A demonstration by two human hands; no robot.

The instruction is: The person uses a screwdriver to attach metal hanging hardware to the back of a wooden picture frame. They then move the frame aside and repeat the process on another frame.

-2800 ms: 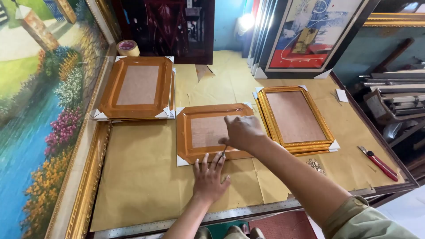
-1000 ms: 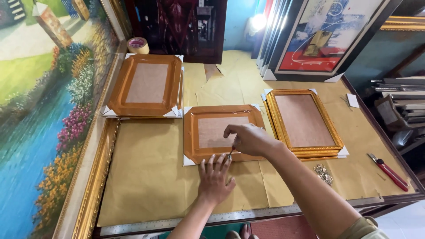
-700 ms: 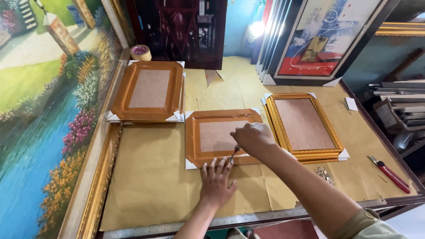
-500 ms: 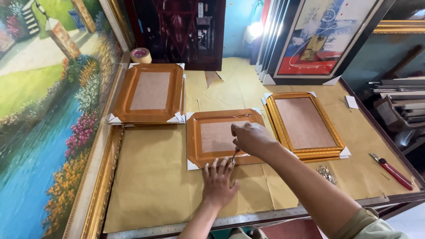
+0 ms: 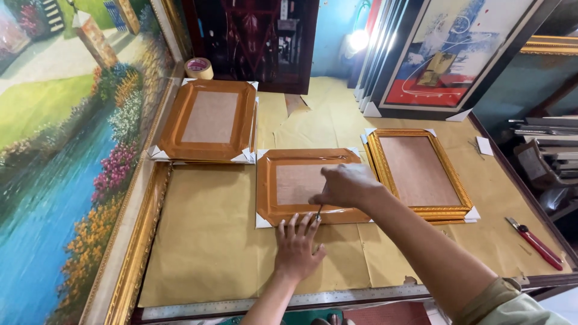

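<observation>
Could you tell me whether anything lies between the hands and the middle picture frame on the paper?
Nothing visible does. The right hand is over the orange frame, holding a thin tool to its near edge, and the left hand lies flat on the brown paper, fingertips at that edge.

I'm seeing my right hand working its thin tool down onto the near edge of the middle frame, while my left hand is staying flat below, inching slightly rightward along the table's near edge.
</observation>
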